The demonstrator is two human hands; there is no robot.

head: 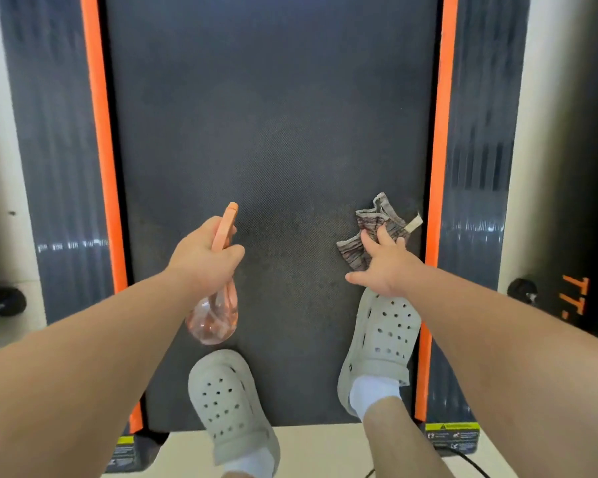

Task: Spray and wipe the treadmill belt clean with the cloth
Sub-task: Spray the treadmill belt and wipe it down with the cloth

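While the left hand (206,258) grips the pink spray bottle (218,313) over the treadmill belt (273,132), the right hand (384,267), fingers spread, presses the striped cloth (377,229) onto the belt's right edge.

The dark textured treadmill belt (273,132) is flanked by orange strips and black ribbed side rails. A crumpled striped cloth (377,229) is laid on the belt near its right orange strip. Two pale perforated clogs (384,336) are planted at the near end, one partly on the pale floor (318,450).
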